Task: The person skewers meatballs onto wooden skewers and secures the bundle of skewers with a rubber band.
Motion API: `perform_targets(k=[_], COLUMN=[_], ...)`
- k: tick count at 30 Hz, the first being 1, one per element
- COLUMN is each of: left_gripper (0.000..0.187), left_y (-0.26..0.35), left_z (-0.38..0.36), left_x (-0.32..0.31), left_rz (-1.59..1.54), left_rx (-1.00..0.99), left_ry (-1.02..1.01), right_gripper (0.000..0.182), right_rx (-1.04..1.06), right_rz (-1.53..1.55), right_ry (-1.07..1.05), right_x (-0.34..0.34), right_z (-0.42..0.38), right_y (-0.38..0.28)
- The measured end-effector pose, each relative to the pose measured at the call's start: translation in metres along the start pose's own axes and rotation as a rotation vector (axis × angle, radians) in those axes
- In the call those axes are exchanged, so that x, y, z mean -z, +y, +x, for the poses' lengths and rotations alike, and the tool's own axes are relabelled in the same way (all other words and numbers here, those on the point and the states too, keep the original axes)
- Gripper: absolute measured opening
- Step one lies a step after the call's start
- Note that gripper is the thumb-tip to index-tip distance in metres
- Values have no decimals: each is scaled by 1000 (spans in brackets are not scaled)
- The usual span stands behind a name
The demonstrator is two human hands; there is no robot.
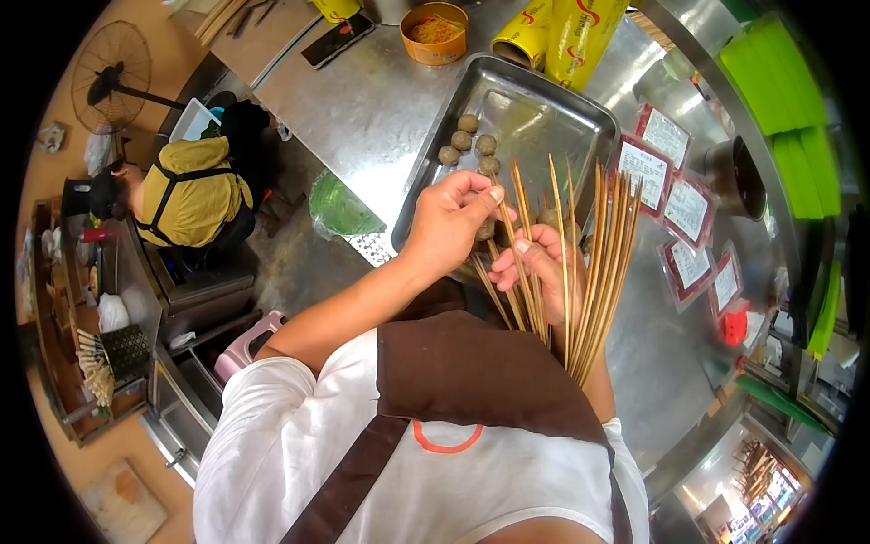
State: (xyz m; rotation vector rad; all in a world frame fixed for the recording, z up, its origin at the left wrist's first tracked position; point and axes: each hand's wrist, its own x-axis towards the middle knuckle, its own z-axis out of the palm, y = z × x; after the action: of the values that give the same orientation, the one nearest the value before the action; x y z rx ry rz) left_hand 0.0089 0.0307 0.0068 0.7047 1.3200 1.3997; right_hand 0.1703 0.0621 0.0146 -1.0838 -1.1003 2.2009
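My left hand [449, 222] is closed, thumb and fingers pinched on a thin bamboo skewer over the near side of a metal tray [424, 168]. Beside it, my right hand [541, 263] is wrapped round a loose bundle of bamboo skewers [605, 272], which fan out past the fingers with their points upward in the view. Several round brown meatballs [461, 140] lie in the tray, mostly in its left part. More balls show partly behind my hands and the skewers. Where the pinched skewer's lower end goes is hidden by my fingers.
Beyond the tray stand yellow printed rolls [580, 41] and an orange tub [434, 36] of shredded food. A phone [338, 40] lies further left. Labelled red packets [643, 172] lie right of the tray. A green bin [340, 207] and a co-worker in yellow [195, 190] are at left.
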Motion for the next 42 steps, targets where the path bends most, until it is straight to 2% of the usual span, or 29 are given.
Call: perform_targets(k=[2, 8, 11, 13, 14, 15, 17, 18, 20, 21, 23, 30, 33, 35, 36, 38, 39, 41, 42], left_gripper=[10, 9, 9, 13, 15, 14, 21, 21, 22, 22, 21, 21, 24, 27, 27, 30, 30, 39, 41], left_y=[0, -1, -1, -7, -7, -13, -24, -29, -43, -47, -55, -60, -53, -44, -40, -27, -17, 1, 4], left_z=[0, 1, 6, 23, 33, 44, 55, 59, 67, 72, 83, 95, 91, 86, 82, 69, 62, 45, 41], left_x=[0, 3, 14, 31, 46, 62, 80, 82, 82, 83, 82, 87, 86, 86, 83, 78, 76, 72, 70], left_rz=[40, 20, 116, 84, 279, 685, 1028, 1031, 1402, 1402, 1693, 1720, 1558, 1141, 1143, 196, 201, -415, -498], left_rx=[22, 6, 30, -252, -297, -439, -378, -379, -716, -720, -767, -807, -803, -644, -648, -204, -208, -110, -108], left_ry=[-8, 8, -67, 59, 121, 224, 68, 73, -76, -76, -59, -98, -123, -37, -41, 12, 14, -78, -105], right_gripper=[25, 23, 21, 20, 19, 19, 16, 13, 13, 14, 14, 12, 12, 13, 13, 13, 13, 13, 13], right_rx=[-12, -31, -47, -44, -51, -58, -63, -67, -53, -34, -37, -19, -22, -23, -16, -13, -13, -4, 4], right_rz=[-57, -60, 3, 8, 15, 21, 43, 72, 88, 103, 116, 106, 124, 76, 75, 71, 65, 38, 9], right_ry=[-35, -58, -115, -122, -132, -144, -132, -112, -120, -123, -107, -96, -86, -66, -50, -49, -50, -51, -42], right_x=[1, -1, 1, 3, 4, 5, 5, 5, 6, 7, 6, 4, 3, 1, 0, -1, -2, -6, -7], right_z=[0, -1, -3, -2, -2, -1, 1, 1, 3, 3, 3, 6, 5, 3, 3, 2, 2, 1, 0], right_y=[-1, -4, -2, 0, 1, 3, 7, 10, 12, 12, 11, 14, 12, 9, 9, 7, 6, 3, 2])
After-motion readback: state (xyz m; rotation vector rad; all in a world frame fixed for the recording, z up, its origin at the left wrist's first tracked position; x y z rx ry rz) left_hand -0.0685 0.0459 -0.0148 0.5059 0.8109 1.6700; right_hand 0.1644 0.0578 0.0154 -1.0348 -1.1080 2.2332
